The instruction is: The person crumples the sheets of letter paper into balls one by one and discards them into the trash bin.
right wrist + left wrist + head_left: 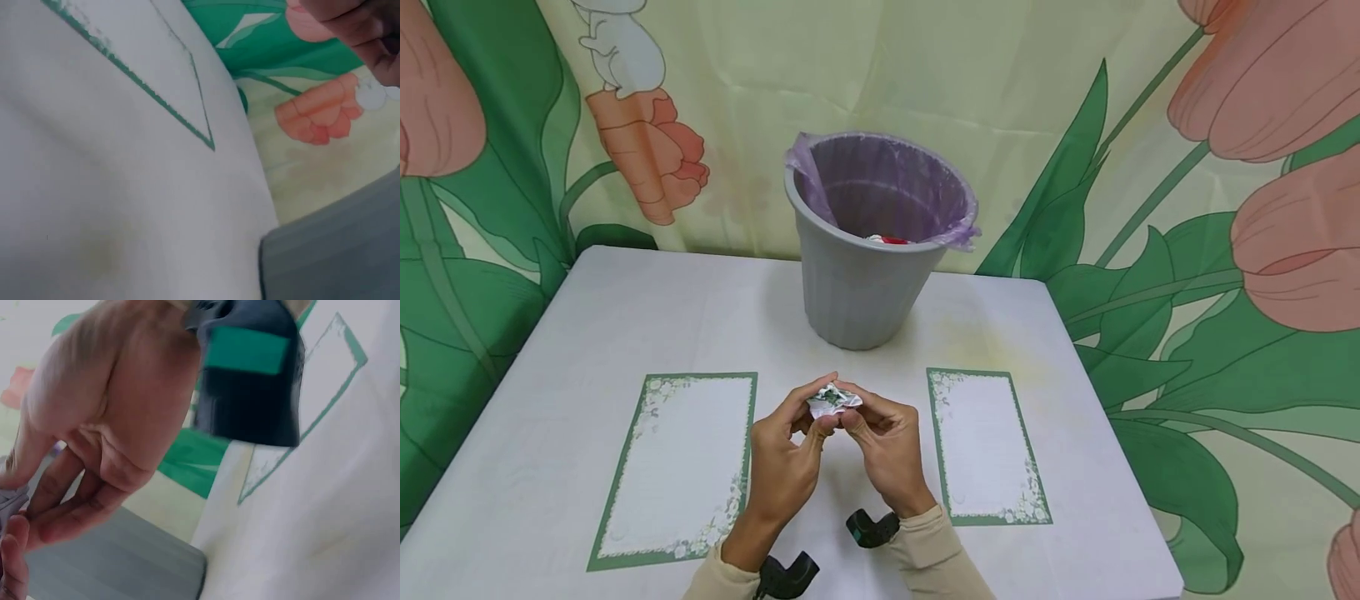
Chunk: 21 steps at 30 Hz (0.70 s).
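Both hands meet over the table in front of the bin, gripping a small crumpled wrapper [832,400] between thumbs and fingertips. The wrapper is shiny, silver-white with green marks. My left hand [787,457] has its thumb and index finger on the wrapper's left side. From the other side, my right hand [891,446] pinches its right end. In the left wrist view, the crumpled wrapper [11,503] shows only at the left edge. The right wrist view catches just part of a hand [369,31] at the top corner, with the wrapper out of sight.
Behind the hands stands a grey bin [861,292] lined with a purple bag [951,233]; something red and white [887,239] lies inside. Green-bordered paper sheets lie left [677,467] and right [988,450] on the white table [700,308]. A flowered cloth [737,108] hangs behind.
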{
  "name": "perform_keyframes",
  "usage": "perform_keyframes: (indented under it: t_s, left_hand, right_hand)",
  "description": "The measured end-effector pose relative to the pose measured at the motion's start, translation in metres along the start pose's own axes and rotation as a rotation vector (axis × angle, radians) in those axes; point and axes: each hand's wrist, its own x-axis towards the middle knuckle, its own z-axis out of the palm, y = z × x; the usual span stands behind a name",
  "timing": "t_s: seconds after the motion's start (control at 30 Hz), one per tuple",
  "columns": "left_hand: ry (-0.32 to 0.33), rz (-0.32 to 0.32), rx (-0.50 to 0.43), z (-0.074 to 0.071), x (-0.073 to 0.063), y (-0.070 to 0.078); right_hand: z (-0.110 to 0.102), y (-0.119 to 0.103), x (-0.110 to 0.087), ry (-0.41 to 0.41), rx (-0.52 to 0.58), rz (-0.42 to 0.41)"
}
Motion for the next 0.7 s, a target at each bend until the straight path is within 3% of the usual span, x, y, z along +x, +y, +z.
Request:
perform_keyframes:
  t_s: [0.13, 0.23, 0.47, 0.57, 0.7]
  left_hand:
    - [0.029, 0.04, 0.045, 0.003, 0.001, -0.002]
    - [0.05, 0.04, 0.036, 0.005, 0.0, -0.003]
    - [0.09, 0.021, -0.047, 0.007, 0.002, -0.002]
    - [0.069, -0.016, -0.105, 0.003, 0.005, -0.002]
    - [-0.02, -0.11, -0.175, -0.008, 0.01, -0.003]
  right_hand:
    - [0.0, 0.002, 0.001, 0.014, 0.029, 0.064]
    - [0.002, 0.004, 0.001, 0.052, 0.054, 0.066]
    - [0.012, 0.004, -0.003, 0.124, 0.014, -0.096]
    - [0.007, 0.001, -0.001, 0.063, 0.003, -0.081]
    - [-0.01, -0.001, 0.005, -0.106, 0.059, 0.021]
